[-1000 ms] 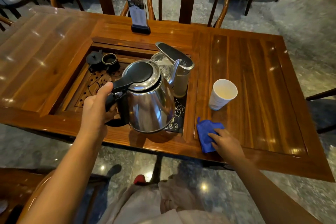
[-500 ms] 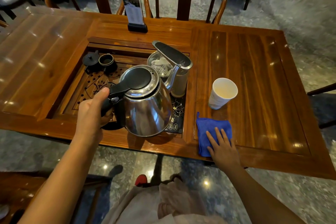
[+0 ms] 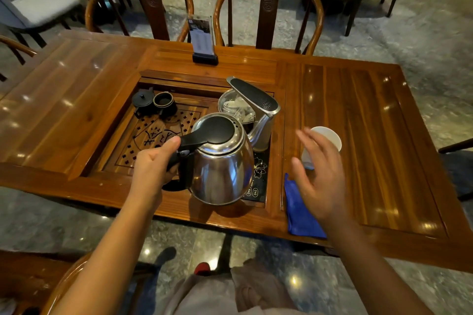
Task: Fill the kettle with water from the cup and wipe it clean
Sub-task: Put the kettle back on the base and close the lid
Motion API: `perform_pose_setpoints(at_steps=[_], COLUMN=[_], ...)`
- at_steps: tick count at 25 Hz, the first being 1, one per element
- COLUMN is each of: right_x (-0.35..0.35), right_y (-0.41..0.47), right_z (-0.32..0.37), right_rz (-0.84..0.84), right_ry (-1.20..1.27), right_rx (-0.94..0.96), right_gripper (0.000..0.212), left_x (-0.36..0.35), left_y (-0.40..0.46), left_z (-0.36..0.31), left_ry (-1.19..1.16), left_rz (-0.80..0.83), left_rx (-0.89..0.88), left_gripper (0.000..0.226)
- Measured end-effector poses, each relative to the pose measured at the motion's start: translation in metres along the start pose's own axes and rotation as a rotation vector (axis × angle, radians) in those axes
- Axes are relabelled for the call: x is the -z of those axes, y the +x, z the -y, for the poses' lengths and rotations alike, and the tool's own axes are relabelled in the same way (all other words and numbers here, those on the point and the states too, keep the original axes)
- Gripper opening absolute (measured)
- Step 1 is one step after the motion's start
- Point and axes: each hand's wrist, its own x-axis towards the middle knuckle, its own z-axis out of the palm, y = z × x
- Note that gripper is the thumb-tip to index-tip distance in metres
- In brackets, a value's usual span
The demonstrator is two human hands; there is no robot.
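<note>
Both arms are bare, with no sleeves, rings or watch on the left hand point(image 3: 151, 169) or right hand point(image 3: 316, 179). Light beige trousers point(image 3: 217, 294) cover the lap. One red shoe point(image 3: 202, 268) shows below.

1. The black handle of a steel kettle point(image 3: 222, 169) is gripped by the left hand point(image 3: 153, 163); its lid is closed.
2. The right hand point(image 3: 317, 174) is held above the table point(image 3: 371, 135) with fingers spread, empty.
3. A white cup point(image 3: 330, 135) is partly hidden behind that hand.
4. A blue cloth point(image 3: 299, 215) is laid flat near the table's front edge, under the hand.
5. Two small dark teaware pieces point(image 3: 153, 103) are seen in the sunken tea tray point(image 3: 143, 140).
</note>
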Motion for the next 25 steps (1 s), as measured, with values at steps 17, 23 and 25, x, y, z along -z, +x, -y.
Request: perform_pose_setpoints(at_steps=[17,23,25], right_x=[-0.026,-0.017,-0.016], right_y=[0.086,0.092,0.089], right_z=[0.097,0.101,0.101], right_rz=[0.926,0.968,0.939], right_ry=[-0.242,-0.324,-0.33], right_rx=[0.302,0.33,0.342], right_gripper=[0.081,0.091,0.089], left_x=[-0.004,-0.011,-0.012], left_y=[-0.009,-0.014,-0.015], left_z=[0.011,0.009,0.01], left_ry=[-0.098,-0.029,-0.01], left_rz=[0.026,0.034,0.056], left_rx=[-0.03,-0.041,-0.056], left_gripper=[0.079,0.044,0.042])
